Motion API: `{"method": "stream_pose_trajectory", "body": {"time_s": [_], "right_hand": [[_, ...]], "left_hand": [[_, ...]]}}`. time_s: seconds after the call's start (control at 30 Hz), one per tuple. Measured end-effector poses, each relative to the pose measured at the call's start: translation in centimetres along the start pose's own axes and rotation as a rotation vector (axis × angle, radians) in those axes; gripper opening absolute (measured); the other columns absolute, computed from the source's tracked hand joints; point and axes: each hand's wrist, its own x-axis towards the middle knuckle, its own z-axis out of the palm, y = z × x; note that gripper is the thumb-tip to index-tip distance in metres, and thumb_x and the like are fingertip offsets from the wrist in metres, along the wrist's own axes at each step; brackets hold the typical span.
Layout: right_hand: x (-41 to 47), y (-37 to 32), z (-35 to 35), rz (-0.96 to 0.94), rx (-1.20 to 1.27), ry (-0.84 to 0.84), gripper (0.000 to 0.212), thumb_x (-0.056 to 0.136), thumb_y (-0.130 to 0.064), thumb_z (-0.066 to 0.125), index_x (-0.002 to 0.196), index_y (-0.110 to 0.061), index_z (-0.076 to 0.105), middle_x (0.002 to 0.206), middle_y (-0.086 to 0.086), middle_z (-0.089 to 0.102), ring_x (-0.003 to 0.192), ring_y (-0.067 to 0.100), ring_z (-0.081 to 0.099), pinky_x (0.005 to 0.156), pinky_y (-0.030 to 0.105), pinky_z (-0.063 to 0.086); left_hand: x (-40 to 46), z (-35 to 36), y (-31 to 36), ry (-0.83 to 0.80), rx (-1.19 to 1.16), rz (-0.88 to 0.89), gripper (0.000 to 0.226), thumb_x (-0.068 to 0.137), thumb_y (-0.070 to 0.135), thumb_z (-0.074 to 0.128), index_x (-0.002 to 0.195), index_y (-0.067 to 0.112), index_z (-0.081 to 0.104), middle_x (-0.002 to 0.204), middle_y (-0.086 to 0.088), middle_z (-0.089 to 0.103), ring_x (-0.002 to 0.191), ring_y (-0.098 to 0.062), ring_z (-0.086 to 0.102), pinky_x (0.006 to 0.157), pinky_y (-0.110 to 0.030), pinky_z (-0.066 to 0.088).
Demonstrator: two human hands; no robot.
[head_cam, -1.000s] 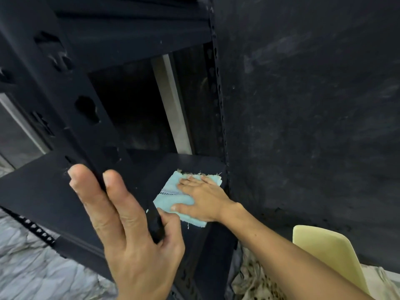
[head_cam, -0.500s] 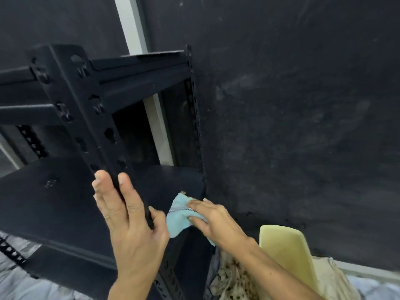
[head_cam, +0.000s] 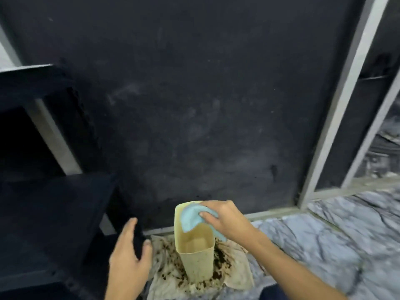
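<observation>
My right hand point(head_cam: 225, 219) grips a light blue cloth point(head_cam: 190, 217) and holds it over the open mouth of a tall cream-yellow bin point(head_cam: 195, 258). Part of the cloth hangs inside the rim. The bin stands upright on a stained, dirty rag point(head_cam: 233, 269) on the floor. My left hand point(head_cam: 127, 258) holds the front corner post of the black metal shelf rack point(head_cam: 54, 213), fingers and thumb wrapped around it.
A dark wall point(head_cam: 205, 105) rises behind the bin. The rack's shelves fill the left side. A grey metal door frame point(head_cam: 337, 118) stands at the right, and a marble-patterned floor point(head_cam: 324, 239) spreads to the right of the bin.
My right hand lifted the blue cloth off the shelf and carried it right, over the bin. My view swung right and down. The left hand stayed on the rack post.
</observation>
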Motion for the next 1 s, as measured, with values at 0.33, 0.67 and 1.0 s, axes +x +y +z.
{"method": "stream_pose_trajectory", "body": {"time_s": [0.33, 0.67, 1.0], "right_hand": [[-1.4, 12.6, 0.7, 0.163, -0.085, -0.026, 0.017, 0.095, -0.026, 0.056, 0.104, -0.019, 0.067, 0.089, -0.013, 0.068, 0.077, 0.004, 0.061, 0.066, 0.013, 0.042], [-1.8, 21.7, 4.4, 0.252, -0.168, -0.110, 0.023, 0.097, -0.028, 0.055, 0.113, -0.016, 0.066, 0.095, 0.002, 0.073, 0.080, 0.015, 0.066, 0.061, 0.003, 0.033], [0.4, 19.8, 5.4, 0.269, -0.044, -0.061, 0.021, 0.096, -0.034, 0.053, 0.099, -0.018, 0.065, 0.078, 0.004, 0.069, 0.068, 0.017, 0.062, 0.058, 0.028, 0.045]], "left_hand": [[4.6, 21.8, 0.5, -0.645, 0.037, -0.176, 0.067, 0.103, 0.044, 0.044, 0.158, 0.008, 0.031, 0.155, -0.014, 0.053, 0.141, -0.030, 0.052, 0.109, -0.033, 0.043], [6.1, 30.3, -2.4, -0.764, 0.235, -0.212, 0.042, 0.101, 0.032, 0.043, 0.142, 0.022, 0.043, 0.120, -0.007, 0.069, 0.107, -0.028, 0.069, 0.095, -0.043, 0.056], [6.0, 23.7, -4.9, -0.731, 0.098, -0.343, 0.046, 0.103, 0.015, 0.053, 0.148, 0.019, 0.052, 0.148, -0.004, 0.060, 0.139, -0.029, 0.053, 0.114, -0.042, 0.043]]}}
